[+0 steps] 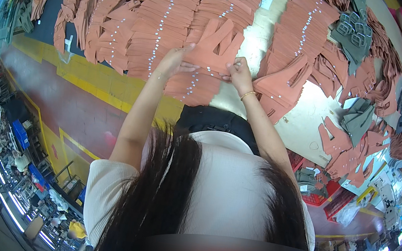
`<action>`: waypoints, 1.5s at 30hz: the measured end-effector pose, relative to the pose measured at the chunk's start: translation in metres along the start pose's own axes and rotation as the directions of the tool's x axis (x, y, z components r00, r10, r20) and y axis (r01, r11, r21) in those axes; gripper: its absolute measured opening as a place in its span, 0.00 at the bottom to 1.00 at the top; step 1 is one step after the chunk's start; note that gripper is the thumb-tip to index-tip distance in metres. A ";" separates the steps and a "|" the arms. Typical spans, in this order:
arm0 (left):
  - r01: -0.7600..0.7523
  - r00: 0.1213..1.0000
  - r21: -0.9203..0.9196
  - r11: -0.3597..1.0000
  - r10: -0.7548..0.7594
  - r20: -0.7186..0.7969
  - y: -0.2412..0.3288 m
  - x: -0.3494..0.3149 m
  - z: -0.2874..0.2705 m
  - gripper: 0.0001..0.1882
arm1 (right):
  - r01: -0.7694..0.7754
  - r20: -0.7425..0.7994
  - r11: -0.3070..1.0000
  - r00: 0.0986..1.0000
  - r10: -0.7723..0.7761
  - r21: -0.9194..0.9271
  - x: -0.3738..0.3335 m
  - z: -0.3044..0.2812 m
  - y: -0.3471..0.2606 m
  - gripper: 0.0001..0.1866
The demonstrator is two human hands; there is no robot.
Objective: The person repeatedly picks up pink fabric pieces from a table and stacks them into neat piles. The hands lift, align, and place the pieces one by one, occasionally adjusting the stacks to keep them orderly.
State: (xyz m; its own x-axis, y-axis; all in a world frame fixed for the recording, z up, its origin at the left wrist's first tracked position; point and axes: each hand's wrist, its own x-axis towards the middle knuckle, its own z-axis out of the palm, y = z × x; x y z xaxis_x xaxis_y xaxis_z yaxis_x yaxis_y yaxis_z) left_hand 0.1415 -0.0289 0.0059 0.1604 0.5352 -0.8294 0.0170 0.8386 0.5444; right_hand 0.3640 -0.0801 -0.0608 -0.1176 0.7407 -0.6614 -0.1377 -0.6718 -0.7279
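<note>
Left hand [173, 60]: lying spread on the terracotta forked leather cut piece [215, 49].
Right hand [240, 74]: pinching its edge; fingertips hidden.
Pale workbench [257, 30]: showing bare between stacks.

I'm seeing a white ribbed short-sleeved top [224, 181], long dark hair [159, 197] falling at six o'clock, bare forearms, and a thin gold bracelet [247, 95] on the right wrist.
</note>
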 end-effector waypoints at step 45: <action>-0.209 0.849 0.810 0.548 0.513 -0.127 0.255 0.193 -0.097 0.10 | 0.203 0.000 0.898 0.975 -0.220 -0.390 -0.033 -0.017 -0.024 0.12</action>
State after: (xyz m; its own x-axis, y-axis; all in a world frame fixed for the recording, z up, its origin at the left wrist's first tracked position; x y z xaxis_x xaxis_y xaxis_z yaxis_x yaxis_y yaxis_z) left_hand 0.0809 0.2981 -0.0275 0.0193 0.8973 -0.4410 0.7750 0.2653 0.5737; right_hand 0.3876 -0.0883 -0.0245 -0.0840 0.8705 -0.4849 0.2364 -0.4553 -0.8584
